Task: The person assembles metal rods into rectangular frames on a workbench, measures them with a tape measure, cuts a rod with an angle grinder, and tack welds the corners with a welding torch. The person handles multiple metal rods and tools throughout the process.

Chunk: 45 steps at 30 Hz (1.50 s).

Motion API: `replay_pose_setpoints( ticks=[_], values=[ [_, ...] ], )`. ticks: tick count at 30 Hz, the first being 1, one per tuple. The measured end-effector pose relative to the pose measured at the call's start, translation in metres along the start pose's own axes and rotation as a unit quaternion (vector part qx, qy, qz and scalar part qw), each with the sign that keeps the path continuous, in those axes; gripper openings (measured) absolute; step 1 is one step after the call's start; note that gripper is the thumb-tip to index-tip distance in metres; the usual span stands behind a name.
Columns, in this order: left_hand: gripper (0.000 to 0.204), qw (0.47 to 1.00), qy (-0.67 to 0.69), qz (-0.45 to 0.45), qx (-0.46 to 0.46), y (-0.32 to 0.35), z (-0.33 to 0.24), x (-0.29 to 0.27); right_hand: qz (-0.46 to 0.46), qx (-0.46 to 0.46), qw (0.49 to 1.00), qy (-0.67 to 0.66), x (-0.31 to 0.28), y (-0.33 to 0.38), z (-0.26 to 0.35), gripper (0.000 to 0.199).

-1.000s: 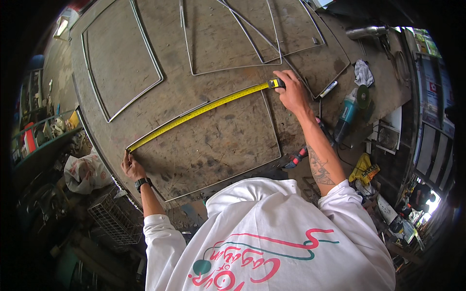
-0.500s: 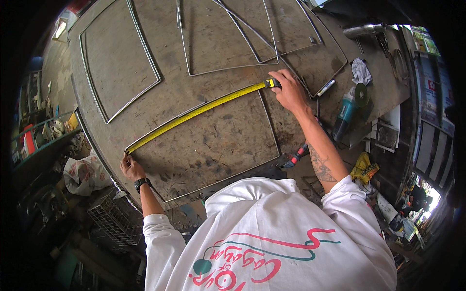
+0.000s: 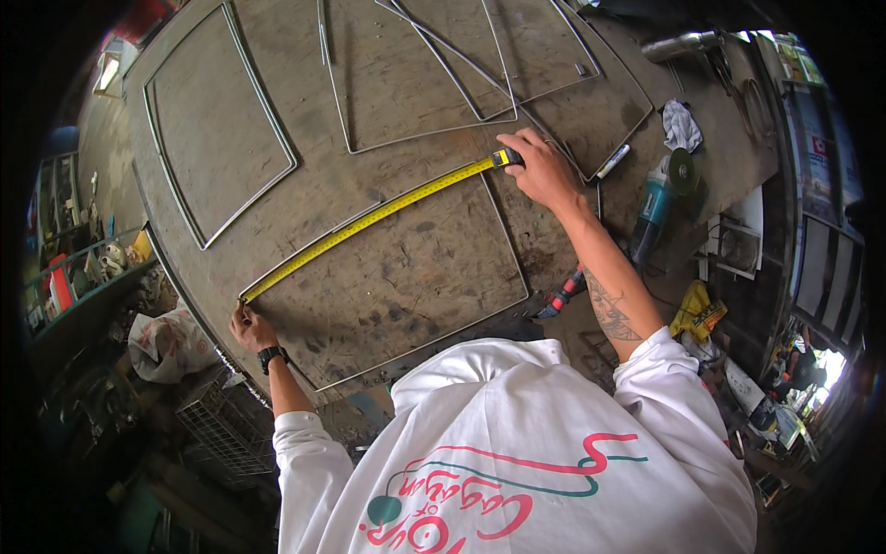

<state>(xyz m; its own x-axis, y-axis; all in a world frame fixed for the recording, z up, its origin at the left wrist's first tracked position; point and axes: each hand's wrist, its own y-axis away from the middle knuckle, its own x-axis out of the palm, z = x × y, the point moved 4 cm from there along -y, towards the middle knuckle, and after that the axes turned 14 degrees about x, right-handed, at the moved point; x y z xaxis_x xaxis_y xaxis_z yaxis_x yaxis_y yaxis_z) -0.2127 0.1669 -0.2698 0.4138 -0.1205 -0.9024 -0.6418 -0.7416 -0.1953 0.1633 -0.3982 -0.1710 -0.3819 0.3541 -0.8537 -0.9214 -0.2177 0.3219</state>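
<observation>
A yellow tape measure is drawn out along the far side of a thin metal rod frame lying on the worktable. My right hand is closed around the tape's black and yellow case at the frame's far right corner. At the far left corner, my left hand pinches the end of the blade against the rod; its fingertips are partly hidden. A dark watch circles my left wrist.
More rod frames lie on the far part of the table, some overlapping. To the right are a teal angle grinder, a white rag and a white marker. A red-and-black-handled tool rests by my right forearm. A wire basket stands below left.
The view has shifted slightly, so the table's contents sit a little differently in the picture. Both hands keep their hold, and the tape stays stretched along the same rod.
</observation>
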Motion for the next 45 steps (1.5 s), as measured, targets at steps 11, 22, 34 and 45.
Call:
replay_pose_setpoints(
  ticks=[11,22,34,45],
  values=[
    [0.025,0.991,0.121,0.013,-0.057,-0.005,0.044,0.012,-0.012,0.003,0.998,-0.054,0.005,-0.004,-0.002,0.054],
    [0.026,0.982,0.183,-0.007,-0.043,0.002,0.054,0.018,-0.010,0.087,0.995,-0.042,0.009,-0.011,0.005,0.036],
    [0.026,0.987,0.151,-0.019,-0.046,0.005,0.026,0.010,-0.031,0.066,0.996,-0.049,0.007,-0.011,0.004,0.037],
    [0.022,0.981,0.186,-0.019,-0.051,0.003,0.037,0.018,-0.024,0.051,0.997,-0.045,0.004,-0.013,0.001,0.038]
  ],
)
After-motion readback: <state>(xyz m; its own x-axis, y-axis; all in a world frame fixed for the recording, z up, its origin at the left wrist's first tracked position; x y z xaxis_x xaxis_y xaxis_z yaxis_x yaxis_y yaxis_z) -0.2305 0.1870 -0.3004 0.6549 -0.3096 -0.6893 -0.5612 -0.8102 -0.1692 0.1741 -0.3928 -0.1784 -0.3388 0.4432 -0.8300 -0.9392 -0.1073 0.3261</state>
